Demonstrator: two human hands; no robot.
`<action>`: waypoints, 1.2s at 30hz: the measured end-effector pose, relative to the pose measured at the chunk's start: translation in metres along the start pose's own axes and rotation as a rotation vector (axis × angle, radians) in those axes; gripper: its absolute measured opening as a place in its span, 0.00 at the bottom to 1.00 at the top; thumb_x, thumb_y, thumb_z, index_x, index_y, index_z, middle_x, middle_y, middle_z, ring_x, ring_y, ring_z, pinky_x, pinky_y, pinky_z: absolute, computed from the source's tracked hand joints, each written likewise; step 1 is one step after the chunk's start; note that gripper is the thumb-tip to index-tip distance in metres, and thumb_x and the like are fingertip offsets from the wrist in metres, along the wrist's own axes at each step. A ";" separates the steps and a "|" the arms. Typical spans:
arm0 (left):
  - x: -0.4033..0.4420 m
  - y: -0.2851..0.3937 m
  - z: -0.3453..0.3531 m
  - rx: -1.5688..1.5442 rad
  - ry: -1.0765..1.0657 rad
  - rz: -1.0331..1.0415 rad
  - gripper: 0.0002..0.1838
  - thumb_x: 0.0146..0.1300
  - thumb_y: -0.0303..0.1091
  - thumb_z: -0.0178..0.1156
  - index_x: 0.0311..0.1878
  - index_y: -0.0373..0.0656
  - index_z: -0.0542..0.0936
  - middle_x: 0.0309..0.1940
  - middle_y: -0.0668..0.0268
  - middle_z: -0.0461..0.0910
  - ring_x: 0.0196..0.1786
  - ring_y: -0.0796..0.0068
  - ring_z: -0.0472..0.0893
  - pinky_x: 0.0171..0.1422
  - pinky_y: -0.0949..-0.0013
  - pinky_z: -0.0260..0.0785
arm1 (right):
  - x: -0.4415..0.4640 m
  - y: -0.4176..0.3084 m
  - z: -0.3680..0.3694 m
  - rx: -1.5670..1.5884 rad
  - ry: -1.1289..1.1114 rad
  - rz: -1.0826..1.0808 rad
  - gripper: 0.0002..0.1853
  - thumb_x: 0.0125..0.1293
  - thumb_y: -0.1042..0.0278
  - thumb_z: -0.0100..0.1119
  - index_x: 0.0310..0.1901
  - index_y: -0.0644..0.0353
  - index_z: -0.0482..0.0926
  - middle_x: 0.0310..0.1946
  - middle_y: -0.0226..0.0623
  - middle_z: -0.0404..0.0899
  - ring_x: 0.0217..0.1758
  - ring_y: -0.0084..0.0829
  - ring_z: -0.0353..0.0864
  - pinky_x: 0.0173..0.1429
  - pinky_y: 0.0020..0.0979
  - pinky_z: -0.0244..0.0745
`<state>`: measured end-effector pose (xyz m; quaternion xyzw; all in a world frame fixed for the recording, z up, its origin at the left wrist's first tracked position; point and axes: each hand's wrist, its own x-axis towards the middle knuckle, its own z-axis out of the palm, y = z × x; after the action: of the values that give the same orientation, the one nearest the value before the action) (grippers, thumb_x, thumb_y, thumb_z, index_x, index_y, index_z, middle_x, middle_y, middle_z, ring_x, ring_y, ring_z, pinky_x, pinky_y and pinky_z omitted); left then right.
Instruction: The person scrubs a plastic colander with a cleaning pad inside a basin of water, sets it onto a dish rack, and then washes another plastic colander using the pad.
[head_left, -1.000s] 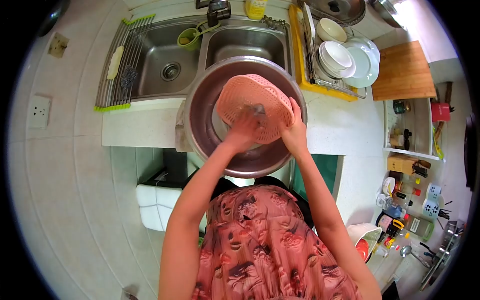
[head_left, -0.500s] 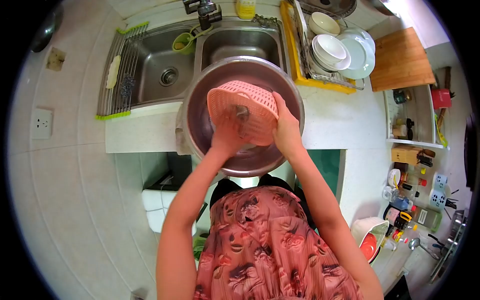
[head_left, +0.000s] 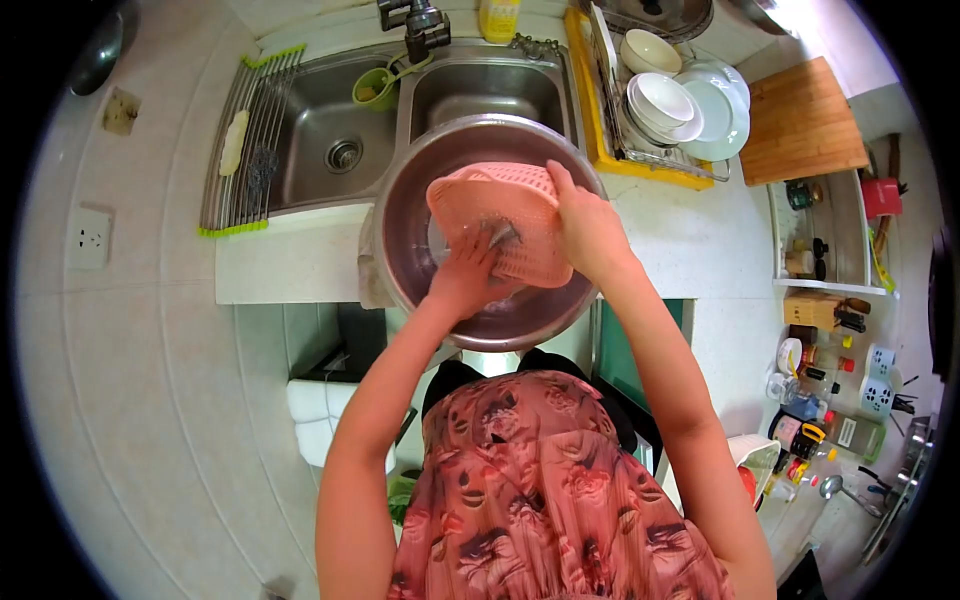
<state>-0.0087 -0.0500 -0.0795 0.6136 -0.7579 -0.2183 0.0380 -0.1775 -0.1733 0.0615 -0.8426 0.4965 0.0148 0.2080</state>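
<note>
A pink perforated plastic basket (head_left: 545,215) is tilted inside a large round metal basin (head_left: 408,255). My right hand (head_left: 592,228) grips the basket by its right side, the thumb side up along the rim. My left hand (head_left: 470,268) presses on the inside face of the basket, fingers somewhat spread. Under its fingertips shows a small grey scrubber (head_left: 507,235), mostly covered, so its exact kind is hard to make out. Some water glints at the bottom of the basin.
Behind the basin is a double steel sink (head_left: 300,180) with a black faucet (head_left: 415,28) and a green strainer cup (head_left: 374,90). A roll-up rack (head_left: 225,195) lies at left. Bowls and plates (head_left: 718,115) stand in a yellow-edged dish rack (head_left: 592,140); a cutting board (head_left: 805,120) leans at right.
The basket has shifted slightly right and turned, its inner face now more toward me. My right hand has moved right and wraps further over its side. My left hand has moved slightly over the face.
</note>
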 end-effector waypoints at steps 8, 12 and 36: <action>0.025 -0.004 0.044 -0.457 0.117 -0.063 0.41 0.74 0.57 0.48 0.76 0.31 0.58 0.77 0.37 0.53 0.81 0.37 0.48 0.83 0.47 0.42 | -0.003 0.023 0.015 0.610 0.127 -0.201 0.45 0.58 0.60 0.71 0.76 0.57 0.60 0.61 0.47 0.78 0.54 0.39 0.84 0.58 0.37 0.78; 0.025 0.008 0.036 -0.526 0.129 -0.115 0.40 0.75 0.54 0.48 0.77 0.32 0.55 0.77 0.38 0.53 0.81 0.40 0.49 0.83 0.51 0.43 | 0.002 0.028 0.039 0.756 0.162 -0.043 0.41 0.61 0.67 0.67 0.76 0.56 0.60 0.60 0.50 0.78 0.57 0.44 0.83 0.59 0.38 0.77; 0.040 -0.005 0.036 0.120 0.087 -0.021 0.37 0.70 0.57 0.50 0.71 0.35 0.69 0.76 0.46 0.59 0.82 0.47 0.49 0.85 0.48 0.38 | -0.011 0.004 0.033 0.068 0.085 0.076 0.37 0.64 0.78 0.53 0.74 0.48 0.57 0.61 0.58 0.69 0.46 0.60 0.85 0.50 0.53 0.82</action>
<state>-0.0253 -0.0785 -0.1225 0.6316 -0.7607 -0.1462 0.0318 -0.1805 -0.1534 0.0329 -0.8155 0.5366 -0.0298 0.2147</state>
